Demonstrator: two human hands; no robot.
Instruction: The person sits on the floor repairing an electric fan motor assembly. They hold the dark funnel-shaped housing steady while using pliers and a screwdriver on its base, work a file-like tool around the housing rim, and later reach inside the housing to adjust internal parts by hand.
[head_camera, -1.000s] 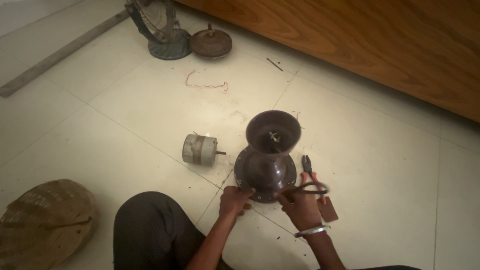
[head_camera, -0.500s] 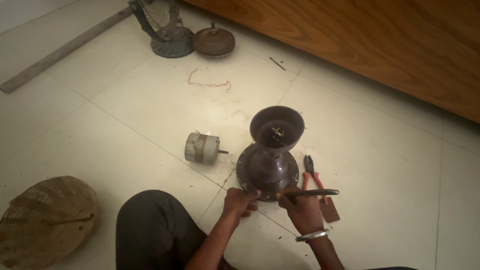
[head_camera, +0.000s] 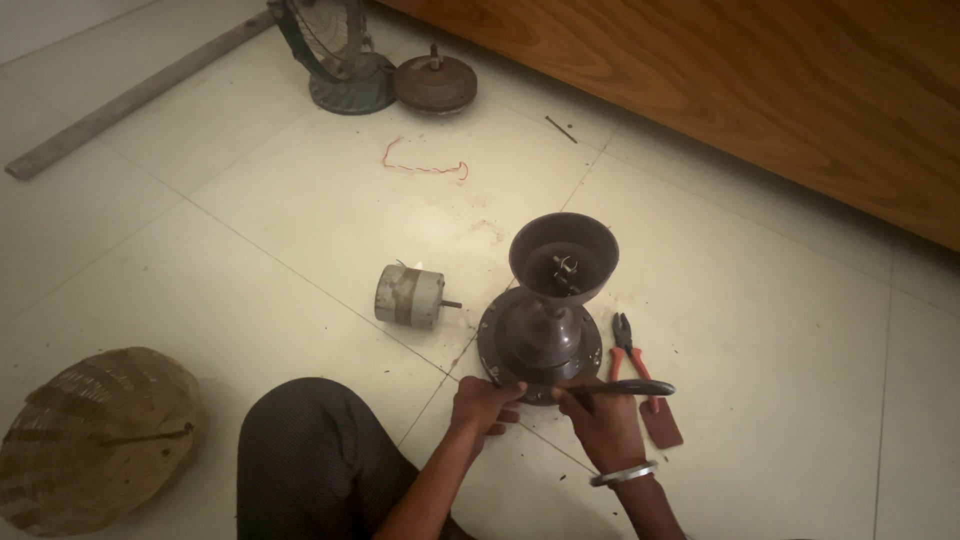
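Grip: right hand (head_camera: 605, 425) was closed around a dark, slim-handled tool (head_camera: 635, 388), held level, its working end hidden behind the fingers; left hand (head_camera: 483, 402) had its fingers curled over and pressed to the near rim of the housing.
Housing: dark brown round metal motor housing with a funnel-shaped cup on top (head_camera: 545, 335) stood upright on the pale tiled floor (head_camera: 300, 210), directly ahead of both hands; small metal parts showed inside the cup.
Right of the housing: red-handled pliers (head_camera: 630, 350) lay just beside its base, untouched, with a flat reddish piece (head_camera: 662, 422) near them, by the right hand.
Left of the housing: small grey cylindrical motor with a short shaft (head_camera: 408, 294) lay on its side, near but apart; a domed woven basket (head_camera: 95, 440) sat well apart, farther left.
Beyond the housing: a loose red wire (head_camera: 425, 165), a green fan base (head_camera: 345, 85) and a rusty round disc (head_camera: 433, 83) lay well apart.
Step in hand: judging by the hands, work on the near rim of the base, the left hand steadying while the tool was applied; what the tip met could not be told.
Next move calls for: a firm left-hand hold so the top-heavy housing did not tip or turn, and a tool seated squarely before force was put on it.
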